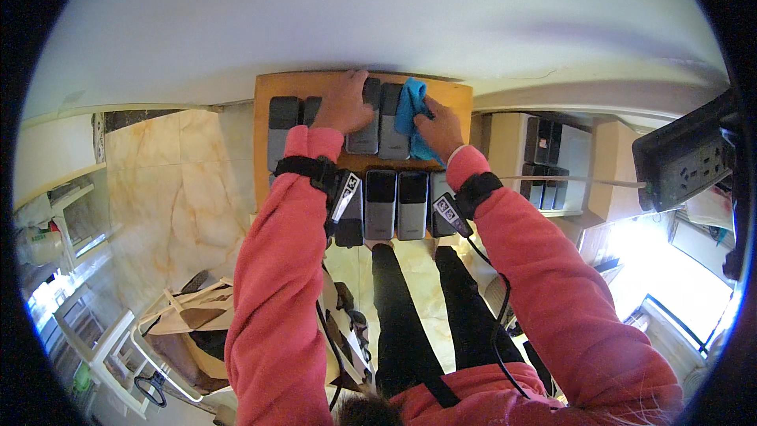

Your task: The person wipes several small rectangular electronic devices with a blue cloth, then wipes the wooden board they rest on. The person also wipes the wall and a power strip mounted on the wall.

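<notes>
My right hand grips a blue cloth, bunched over the right side of a grey-and-black power bank in the back row. My left hand lies across the neighbouring power bank, fingers near its far end and thumb on its face. Whether these fingers grip it is hidden. Both power banks lie on an orange-brown board or tabletop. In the front row are more like them, including one power bank and another power bank side by side.
A pale wall rises behind the board. On the right, an open box contains several dark devices, near a black power strip with a cable. A white-framed cart or rack holding cardboard stands at lower left. Wrist straps trail black cables.
</notes>
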`<state>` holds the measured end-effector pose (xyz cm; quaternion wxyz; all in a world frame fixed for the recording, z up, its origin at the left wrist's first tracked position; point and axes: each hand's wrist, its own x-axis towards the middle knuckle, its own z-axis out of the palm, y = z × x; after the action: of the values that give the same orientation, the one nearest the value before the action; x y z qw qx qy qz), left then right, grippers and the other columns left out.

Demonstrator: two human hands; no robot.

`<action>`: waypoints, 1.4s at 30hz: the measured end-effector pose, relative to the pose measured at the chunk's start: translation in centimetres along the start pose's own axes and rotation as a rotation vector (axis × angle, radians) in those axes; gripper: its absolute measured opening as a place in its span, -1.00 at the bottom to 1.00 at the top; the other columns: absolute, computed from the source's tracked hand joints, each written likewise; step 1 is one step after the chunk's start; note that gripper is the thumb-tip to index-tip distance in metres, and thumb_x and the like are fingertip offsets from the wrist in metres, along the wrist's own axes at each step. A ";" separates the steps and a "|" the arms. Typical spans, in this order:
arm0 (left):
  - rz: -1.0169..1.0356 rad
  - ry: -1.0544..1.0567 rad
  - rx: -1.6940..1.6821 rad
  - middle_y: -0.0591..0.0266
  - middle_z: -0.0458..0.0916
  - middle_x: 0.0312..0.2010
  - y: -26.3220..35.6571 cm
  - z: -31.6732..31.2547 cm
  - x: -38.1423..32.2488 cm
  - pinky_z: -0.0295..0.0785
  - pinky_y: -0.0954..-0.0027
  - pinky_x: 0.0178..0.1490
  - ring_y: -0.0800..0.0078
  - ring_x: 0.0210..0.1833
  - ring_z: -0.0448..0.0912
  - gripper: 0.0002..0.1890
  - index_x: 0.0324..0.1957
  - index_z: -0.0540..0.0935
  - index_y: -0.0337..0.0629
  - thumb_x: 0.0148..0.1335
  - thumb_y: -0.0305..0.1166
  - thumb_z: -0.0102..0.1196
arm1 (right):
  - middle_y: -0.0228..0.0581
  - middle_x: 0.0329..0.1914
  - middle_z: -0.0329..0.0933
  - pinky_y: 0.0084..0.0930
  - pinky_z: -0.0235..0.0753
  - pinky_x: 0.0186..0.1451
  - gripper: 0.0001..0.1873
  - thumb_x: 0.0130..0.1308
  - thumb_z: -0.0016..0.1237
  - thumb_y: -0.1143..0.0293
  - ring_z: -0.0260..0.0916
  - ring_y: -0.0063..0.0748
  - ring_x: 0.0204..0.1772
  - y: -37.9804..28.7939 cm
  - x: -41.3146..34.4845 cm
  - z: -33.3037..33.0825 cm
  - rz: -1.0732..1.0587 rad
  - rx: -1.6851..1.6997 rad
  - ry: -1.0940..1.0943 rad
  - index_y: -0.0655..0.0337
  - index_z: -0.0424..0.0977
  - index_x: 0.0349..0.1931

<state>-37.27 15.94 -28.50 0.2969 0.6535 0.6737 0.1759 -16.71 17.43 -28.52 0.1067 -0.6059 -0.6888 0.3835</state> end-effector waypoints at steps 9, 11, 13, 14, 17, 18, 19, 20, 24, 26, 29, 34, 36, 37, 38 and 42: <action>-0.129 -0.146 0.092 -0.12 0.39 0.13 -0.1 -1.6 -0.8 0.19 0.16 0.31 -0.01 0.22 0.32 -0.33 0.14 0.39 -0.28 -0.07 -0.29 0.22 | 0.20 -0.19 0.51 -0.21 0.43 0.01 -0.52 0.03 -0.06 0.34 0.47 0.12 -0.08 -0.6 -1.6 1.3 -0.033 0.027 -0.013 0.25 0.41 0.03; -0.013 0.022 0.108 -0.08 0.49 -0.01 -0.4 -1.6 -1.4 0.26 0.07 0.17 -0.01 0.10 0.41 -0.45 0.02 0.46 -0.26 -0.10 -0.32 0.19 | 0.21 -0.23 0.51 -0.19 0.43 -0.01 -0.54 0.03 -0.05 0.34 0.47 0.14 -0.10 -0.8 -1.6 1.3 -0.046 0.016 -0.029 0.27 0.42 -0.01; 0.033 0.069 0.144 -0.05 0.53 -0.08 -0.6 -1.3 -1.5 0.30 0.03 0.10 -0.01 0.04 0.45 -0.49 -0.03 0.49 -0.23 -0.11 -0.33 0.18 | 0.22 -0.26 0.50 -0.17 0.43 -0.02 -0.56 0.03 -0.05 0.34 0.47 0.16 -0.12 -0.9 -1.4 1.2 -0.043 0.001 -0.040 0.28 0.42 -0.03; 0.021 0.034 0.175 -0.05 0.54 -0.09 -0.6 -1.2 -1.4 0.29 0.02 0.10 0.00 0.03 0.46 -0.48 -0.02 0.49 -0.22 -0.11 -0.32 0.18 | 0.22 -0.27 0.50 -0.16 0.42 -0.03 -0.57 0.03 -0.04 0.34 0.46 0.16 -0.13 -1.0 -1.3 1.2 -0.036 -0.005 -0.041 0.29 0.42 -0.04; -0.016 0.015 0.223 -0.02 0.54 -0.11 -0.4 -0.9 -1.5 0.24 -0.04 0.12 0.00 0.04 0.45 -0.48 0.00 0.48 -0.20 -0.11 -0.32 0.19 | 0.22 -0.27 0.50 -0.16 0.43 -0.03 -0.57 0.03 -0.04 0.34 0.46 0.18 -0.13 -1.2 -1.5 1.2 -0.062 -0.023 -0.049 0.28 0.42 -0.04; -0.014 0.036 0.223 -0.02 0.54 -0.11 -0.3 -0.7 -1.7 0.22 -0.06 0.13 -0.01 0.04 0.44 -0.47 0.00 0.48 -0.20 -0.11 -0.31 0.19 | 0.22 -0.26 0.50 -0.17 0.44 -0.04 -0.56 0.03 -0.04 0.35 0.46 0.18 -0.13 -1.1 -1.6 1.2 -0.089 -0.022 -0.032 0.28 0.41 -0.03; -0.016 0.052 0.218 -0.01 0.54 -0.11 -0.2 -0.6 -2.0 0.19 -0.09 0.14 0.01 0.05 0.44 -0.49 -0.01 0.48 -0.20 -0.10 -0.31 0.18 | 0.22 -0.25 0.50 -0.17 0.44 -0.03 -0.55 0.04 -0.04 0.35 0.46 0.18 -0.12 -1.0 -1.7 1.2 -0.096 -0.045 -0.062 0.27 0.41 -0.01; -0.003 0.093 0.211 0.00 0.54 -0.11 -0.1 -0.6 -2.4 0.17 -0.13 0.14 0.02 0.05 0.43 -0.50 -0.02 0.48 -0.20 -0.09 -0.31 0.18 | 0.21 -0.23 0.50 -0.17 0.45 -0.02 -0.54 0.04 -0.03 0.35 0.46 0.18 -0.11 -0.9 -1.9 1.0 -0.125 -0.059 -0.068 0.27 0.40 0.01; -0.032 0.030 0.294 0.02 0.51 -0.06 0.1 -1.1 -3.1 0.09 -0.24 0.15 0.08 0.10 0.40 -0.53 -0.04 0.47 -0.17 -0.07 -0.30 0.17 | 0.20 -0.15 0.49 -0.18 0.44 0.02 -0.49 0.06 -0.03 0.36 0.44 0.18 -0.05 -0.7 -1.0 0.1 -0.114 -0.064 -0.143 0.25 0.35 0.09; -0.049 0.021 0.331 0.03 0.50 -0.04 0.5 -1.1 -3.2 0.07 -0.24 0.18 0.06 0.11 0.40 -0.53 -0.03 0.47 -0.16 -0.06 -0.29 0.17 | 0.19 -0.12 0.49 -0.18 0.43 0.04 -0.48 0.07 -0.04 0.37 0.43 0.17 -0.02 -0.9 0.3 -0.4 -0.180 -0.070 -0.050 0.24 0.34 0.11; -0.054 0.022 0.358 0.04 0.45 0.02 1.1 -1.1 -3.8 0.04 -0.24 0.23 0.06 0.15 0.36 -0.48 0.01 0.45 -0.15 -0.06 -0.26 0.18 | 0.19 -0.10 0.48 -0.18 0.42 0.06 -0.49 0.08 -0.05 0.40 0.43 0.16 -0.01 -1.4 1.6 -0.6 -0.236 -0.019 -0.017 0.20 0.35 0.12; -0.027 0.021 0.356 -0.03 0.20 0.25 2.0 -1.5 -5.6 -0.10 -0.15 0.35 -0.03 0.34 0.10 -0.22 0.24 0.23 -0.18 -0.04 -0.18 0.20 | 0.18 -0.09 0.48 -0.18 0.42 0.07 -0.49 0.08 -0.06 0.41 0.42 0.18 0.01 -1.9 1.4 -0.9 -0.189 -0.051 -0.135 0.17 0.35 0.12; -0.011 0.066 0.373 -0.07 0.10 0.31 2.8 -1.7 -7.1 -0.17 -0.14 0.38 -0.07 0.39 0.00 -0.14 0.28 0.17 -0.21 -0.06 -0.14 0.24 | 0.19 -0.09 0.48 -0.19 0.41 0.07 -0.48 0.07 -0.06 0.42 0.41 0.18 0.01 -1.9 1.3 -1.1 -0.199 -0.064 -0.158 0.17 0.35 0.13; 0.022 0.099 0.306 -0.10 0.07 0.32 3.4 -1.7 -8.1 -0.19 -0.14 0.38 -0.09 0.40 -0.04 -0.10 0.28 0.15 -0.24 -0.08 -0.12 0.26 | 0.19 -0.08 0.48 -0.19 0.41 0.08 -0.48 0.07 -0.06 0.43 0.41 0.17 0.02 -2.0 1.4 -1.2 -0.223 -0.081 -0.164 0.17 0.35 0.13; 0.040 0.111 0.246 -0.14 0.03 0.33 4.4 -1.3 -9.5 -0.21 -0.14 0.39 -0.11 0.41 -0.08 -0.06 0.29 0.14 -0.27 -0.10 -0.09 0.27 | 0.19 -0.08 0.47 -0.19 0.41 0.08 -0.47 0.06 -0.06 0.43 0.41 0.17 0.02 -2.1 1.5 -1.3 -0.201 -0.113 -0.176 0.17 0.35 0.13; 0.061 -0.070 0.181 -0.22 -0.07 0.35 8.1 0.9 -15.6 -0.22 -0.11 0.40 -0.13 0.43 -0.14 0.09 0.28 0.10 -0.36 -0.23 -0.01 0.37 | 0.17 -0.03 0.46 -0.19 0.39 0.11 -0.47 0.07 -0.08 0.46 0.41 0.15 0.04 -2.5 1.8 -1.1 -0.173 -0.061 -0.182 0.19 0.33 0.15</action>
<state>-30.93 1.08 -21.48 0.2545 0.7035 0.6559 0.1004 -18.31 19.64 -26.71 0.0578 -0.5096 -0.7569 0.4051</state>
